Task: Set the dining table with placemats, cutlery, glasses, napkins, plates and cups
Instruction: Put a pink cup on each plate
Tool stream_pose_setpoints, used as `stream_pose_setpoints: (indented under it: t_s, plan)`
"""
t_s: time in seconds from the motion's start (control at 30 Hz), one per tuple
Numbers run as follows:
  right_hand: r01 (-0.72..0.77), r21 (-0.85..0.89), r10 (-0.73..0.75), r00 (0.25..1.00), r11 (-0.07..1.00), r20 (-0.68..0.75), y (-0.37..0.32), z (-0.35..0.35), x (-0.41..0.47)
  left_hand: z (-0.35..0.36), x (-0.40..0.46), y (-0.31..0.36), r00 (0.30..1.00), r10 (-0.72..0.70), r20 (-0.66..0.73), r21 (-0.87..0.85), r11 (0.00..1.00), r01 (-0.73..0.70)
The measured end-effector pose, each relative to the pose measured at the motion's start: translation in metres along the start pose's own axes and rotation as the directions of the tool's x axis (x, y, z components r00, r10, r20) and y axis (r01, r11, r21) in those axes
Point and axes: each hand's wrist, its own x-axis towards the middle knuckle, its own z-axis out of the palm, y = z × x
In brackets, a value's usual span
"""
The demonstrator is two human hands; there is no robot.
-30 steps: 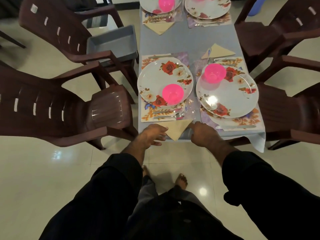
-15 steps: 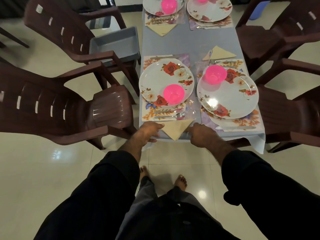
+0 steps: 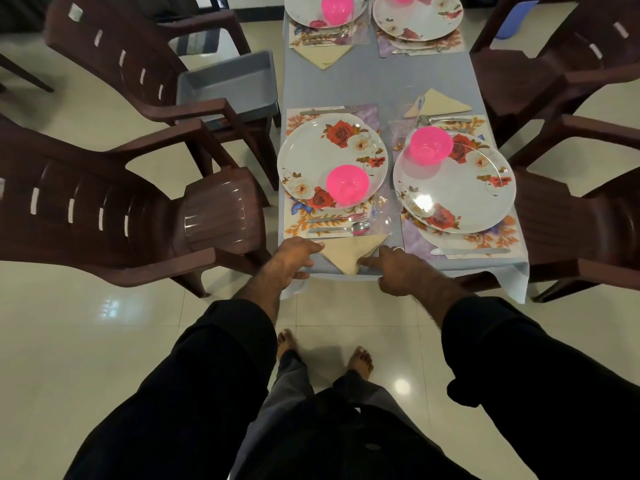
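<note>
- Since a second ago my right hand (image 3: 398,270) has uncurled, one finger now pressing the napkin (image 3: 349,252) edge
- Left hand (image 3: 292,259), fingers loose, steadies its other corner
- Napkin lies at the surface (image 3: 377,77) edge below the cutlery, probably being squared up

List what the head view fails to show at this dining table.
- Far plates: cut off by the top edge.
- Glasses: clear and faint, outlines hard to trace.
- Left hand fingertips: napkin contact unclear.
- Near table edge: partly hidden behind right hand.
</note>
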Motion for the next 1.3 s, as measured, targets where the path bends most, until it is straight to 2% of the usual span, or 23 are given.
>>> stream_pose_setpoints:
  t_s: [0.1, 0.23, 0.47, 0.77, 0.87, 1.03, 1.3]
  plan:
    - [0.009, 0.005, -0.009, 1.0, 1.0, 0.007, -0.001, 0.002, 0.0, 0.0, -0.002, -0.003, 1.0, 0.012, 0.002, 0.009, 1.0, -0.012]
    - [-0.022, 0.119, 0.026, 0.999, 0.993, -0.028, 0.002, 0.005, -0.001, 0.007, -0.004, -0.004, 0.999, 0.015, 0.05, 0.041, 0.999, -0.017]
    - [-0.076, 0.144, 0.088, 0.993, 0.987, -0.079, 0.02, 0.006, -0.003, 0.017, 0.007, 0.001, 1.0, 0.026, 0.0, -0.061, 0.998, -0.026]
    - [-0.076, 0.157, 0.096, 0.987, 0.985, -0.128, -0.002, -0.016, -0.006, -0.009, -0.027, -0.005, 1.0, 0.03, -0.002, -0.002, 1.0, -0.03]
    - [-0.068, 0.173, 0.093, 0.986, 0.982, -0.141, -0.023, -0.025, -0.007, -0.035, -0.044, -0.004, 0.999, 0.037, -0.008, 0.047, 0.998, -0.036]
    - [0.005, 0.112, 0.015, 0.985, 0.994, -0.173, -0.081, -0.034, -0.001, -0.095, -0.06, -0.012, 0.987, 0.127, -0.095, 0.129, 0.985, -0.114]
    - [0.069, -0.042, -0.075, 0.985, 0.997, -0.155, -0.227, -0.036, 0.022, -0.241, -0.085, -0.079, 0.972, 0.164, -0.166, 0.049, 0.986, -0.158]
